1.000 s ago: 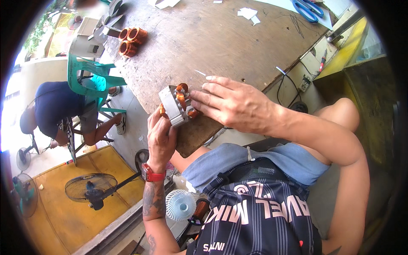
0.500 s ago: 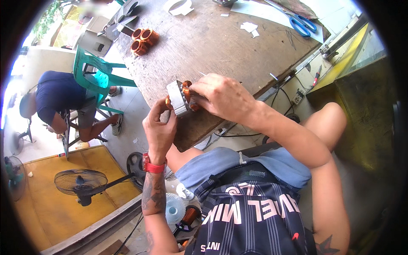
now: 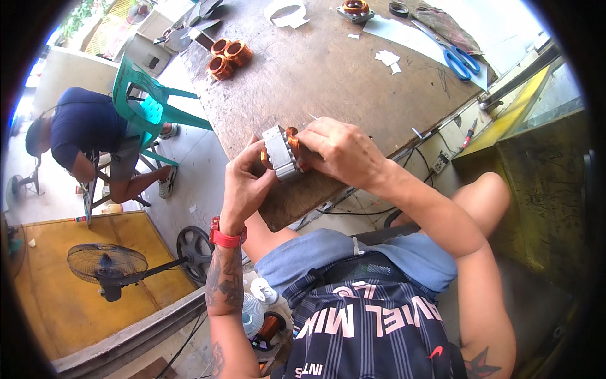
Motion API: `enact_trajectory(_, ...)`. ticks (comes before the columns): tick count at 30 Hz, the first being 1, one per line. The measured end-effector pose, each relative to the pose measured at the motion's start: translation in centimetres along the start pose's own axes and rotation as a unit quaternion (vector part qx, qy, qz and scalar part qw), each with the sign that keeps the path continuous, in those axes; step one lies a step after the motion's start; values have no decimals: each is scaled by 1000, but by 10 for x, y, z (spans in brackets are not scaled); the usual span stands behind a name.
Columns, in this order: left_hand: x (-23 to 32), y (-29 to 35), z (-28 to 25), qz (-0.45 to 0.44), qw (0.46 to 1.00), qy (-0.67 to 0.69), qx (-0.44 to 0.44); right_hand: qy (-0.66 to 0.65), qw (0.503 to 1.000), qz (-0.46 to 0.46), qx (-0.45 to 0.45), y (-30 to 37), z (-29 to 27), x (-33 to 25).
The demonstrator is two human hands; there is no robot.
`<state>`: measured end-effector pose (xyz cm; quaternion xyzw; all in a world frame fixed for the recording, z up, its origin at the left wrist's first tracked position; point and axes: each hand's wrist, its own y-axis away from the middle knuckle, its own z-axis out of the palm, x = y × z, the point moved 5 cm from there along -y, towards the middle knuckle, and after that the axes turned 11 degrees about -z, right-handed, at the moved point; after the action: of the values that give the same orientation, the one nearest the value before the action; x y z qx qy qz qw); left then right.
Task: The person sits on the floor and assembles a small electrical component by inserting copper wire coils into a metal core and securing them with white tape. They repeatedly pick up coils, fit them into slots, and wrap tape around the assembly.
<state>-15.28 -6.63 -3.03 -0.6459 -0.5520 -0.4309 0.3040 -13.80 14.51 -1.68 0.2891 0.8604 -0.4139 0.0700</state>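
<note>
A motor stator [image 3: 279, 155] with a grey laminated metal core and copper windings sits over the near left edge of the wooden table. My left hand [image 3: 247, 180] grips it from the left, thumb below and fingers behind. On the other side my right hand [image 3: 338, 146] is closed, its fingertips at the copper windings [image 3: 292, 140]. A thin white stick [image 3: 314, 117] pokes out above the right fingers; its other end is hidden by the hand. Several copper coils [image 3: 228, 58] lie grouped farther off on the table.
On the table [image 3: 303, 76] are blue-handled scissors [image 3: 462, 63], paper scraps [image 3: 388, 60], a white ring [image 3: 284, 12] and another wound stator [image 3: 355, 9]. A person [image 3: 88, 126] bends forward by a green chair [image 3: 148, 104] at left. A fan [image 3: 107, 265] stands lower left.
The view has shifted, so the table's things appear lower and farther right. My left fingers have moved up behind the stator, which is turned slightly. The right hand stays at the windings.
</note>
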Motion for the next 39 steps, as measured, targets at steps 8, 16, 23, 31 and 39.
enact_trajectory(8,4,-6,2,-22,1000,0,-22,38,999,-28,-2,-2,-1,-4)
enact_trajectory(16,-22,1,-6,-22,995,-91,42,-34,996,76,19,-2,1,2)
enact_trajectory(23,-6,-6,-4,6,999,-42,-8,-136,976,169,0,-2,5,16)
enact_trajectory(31,3,-7,-7,-91,995,26,-29,-93,984,141,53,3,-3,6)
enact_trajectory(39,6,5,-7,-28,997,-13,70,-55,988,143,22,3,-2,1)
